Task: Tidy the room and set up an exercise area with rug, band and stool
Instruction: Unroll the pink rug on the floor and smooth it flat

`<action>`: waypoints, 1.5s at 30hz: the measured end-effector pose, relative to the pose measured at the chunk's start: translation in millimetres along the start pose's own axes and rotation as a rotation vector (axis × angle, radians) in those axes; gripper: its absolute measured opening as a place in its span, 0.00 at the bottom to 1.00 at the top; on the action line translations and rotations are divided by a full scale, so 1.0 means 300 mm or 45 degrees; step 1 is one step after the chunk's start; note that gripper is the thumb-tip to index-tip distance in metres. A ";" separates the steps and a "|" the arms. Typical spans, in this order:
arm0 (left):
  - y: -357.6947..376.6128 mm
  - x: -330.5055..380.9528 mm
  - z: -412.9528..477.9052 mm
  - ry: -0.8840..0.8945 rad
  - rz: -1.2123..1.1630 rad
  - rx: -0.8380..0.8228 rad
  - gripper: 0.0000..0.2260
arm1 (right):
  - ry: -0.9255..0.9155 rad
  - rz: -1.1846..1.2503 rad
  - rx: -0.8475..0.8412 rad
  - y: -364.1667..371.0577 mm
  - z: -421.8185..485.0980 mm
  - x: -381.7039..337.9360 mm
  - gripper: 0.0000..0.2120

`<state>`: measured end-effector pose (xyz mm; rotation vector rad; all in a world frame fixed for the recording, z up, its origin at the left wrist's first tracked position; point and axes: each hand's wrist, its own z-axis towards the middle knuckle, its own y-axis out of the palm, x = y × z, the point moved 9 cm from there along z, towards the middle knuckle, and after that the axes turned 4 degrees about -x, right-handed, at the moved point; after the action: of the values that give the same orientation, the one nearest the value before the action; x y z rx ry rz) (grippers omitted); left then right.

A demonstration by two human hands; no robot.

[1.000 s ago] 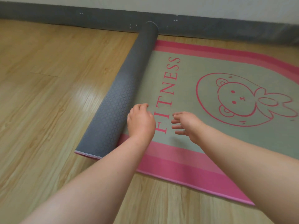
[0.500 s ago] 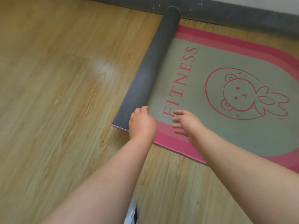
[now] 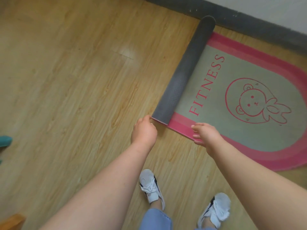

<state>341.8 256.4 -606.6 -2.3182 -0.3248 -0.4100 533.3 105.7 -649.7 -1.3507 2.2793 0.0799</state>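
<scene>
Pink-bordered rug [image 3: 245, 128]: we see it lying partly unrolled on the wooden floor [image 3: 69, 90], its grey rolled part [image 3: 184, 68] reaching the dark baseboard [image 3: 259, 22]; the right side is cut off by the frame.
Left hand [image 3: 144, 131]: curled, fingertips at the near corner of the roll; we cannot tell whether it pinches the edge.
Right hand [image 3: 205, 134]: fingers loosely spread, held over the rug's near pink border, gripping nothing.
Shoes [image 3: 152, 188]: white, standing on the floor below our arms.
Teal object [image 3: 5, 141]: cut off at left, unidentifiable.
</scene>
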 end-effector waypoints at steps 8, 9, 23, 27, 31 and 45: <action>-0.124 0.119 0.073 0.048 0.063 -0.120 0.18 | -0.009 0.077 -0.025 0.099 -0.052 -0.180 0.16; -0.119 0.137 0.080 0.032 0.048 -0.148 0.18 | -0.001 0.076 -0.031 0.101 -0.049 -0.196 0.16; -0.119 0.238 0.373 0.071 0.092 -0.342 0.18 | 0.157 0.156 0.100 0.114 0.137 -0.307 0.15; -0.146 0.215 0.440 0.139 0.152 -0.414 0.19 | 0.140 0.248 0.175 0.171 0.168 -0.315 0.15; -0.165 0.172 0.521 0.229 0.180 -0.473 0.19 | 0.146 0.364 0.248 0.301 0.218 -0.263 0.16; 0.243 0.067 0.878 0.465 0.257 -0.589 0.18 | -0.097 0.466 0.510 0.375 0.702 -0.084 0.19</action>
<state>436.9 397.0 -821.7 -2.6171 0.2045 -0.8636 528.0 244.3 -845.7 -0.7120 2.2940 -0.1915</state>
